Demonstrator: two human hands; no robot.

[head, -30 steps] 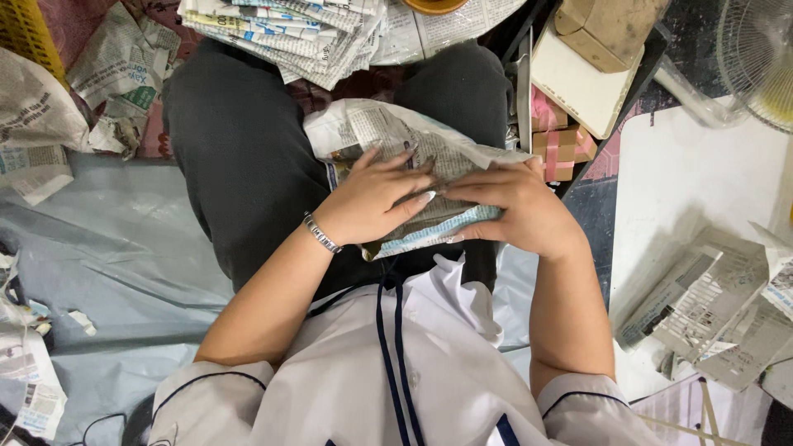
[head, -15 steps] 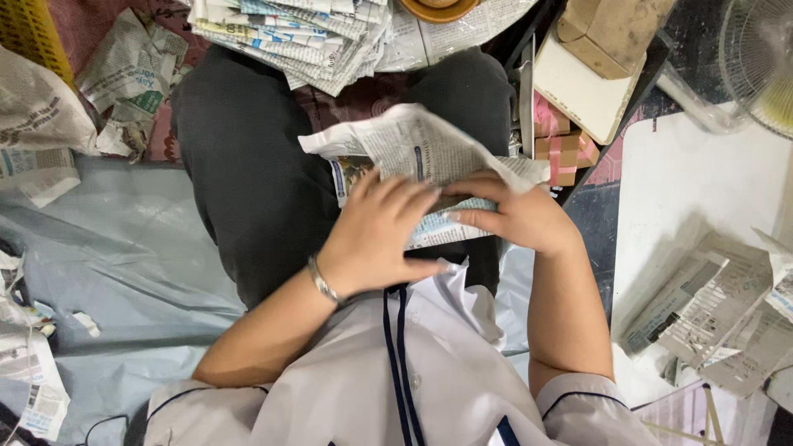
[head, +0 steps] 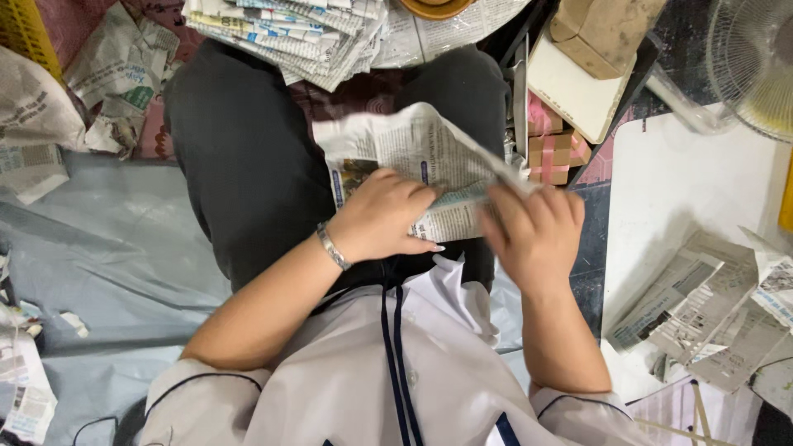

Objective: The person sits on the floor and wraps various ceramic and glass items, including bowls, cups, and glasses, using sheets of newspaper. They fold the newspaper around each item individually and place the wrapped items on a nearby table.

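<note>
From the head camera I see my left hand (head: 380, 216) pressing flat on a sheet of newspaper (head: 413, 161) that lies across my lap, fingers spread and holding the lower part down, while my right hand (head: 535, 235) has its fingers pinched on the sheet's right edge, lifting it. A second ago both palms lay flat over the paper as a low bundle; half a second ago the upper flap had begun to stand up, and now that flap rises higher and the right hand has slid outward to the edge. I read that as a fold being turned over, with the crease still unset. The paper sits on my dark trousers (head: 239, 165), just below a stack of folded newspapers (head: 281, 33) near my knees. To the right a white tabletop (head: 686, 182) carries more folded paper pieces (head: 702, 314), with a fan (head: 756, 58) at the corner and a cardboard box (head: 603, 29) beside it. A bracelet (head: 332, 246) rings my left wrist. The underside of the sheet is hidden by my hands, so I cannot tell how many layers it has, and the fan is cut off by the frame.
</note>
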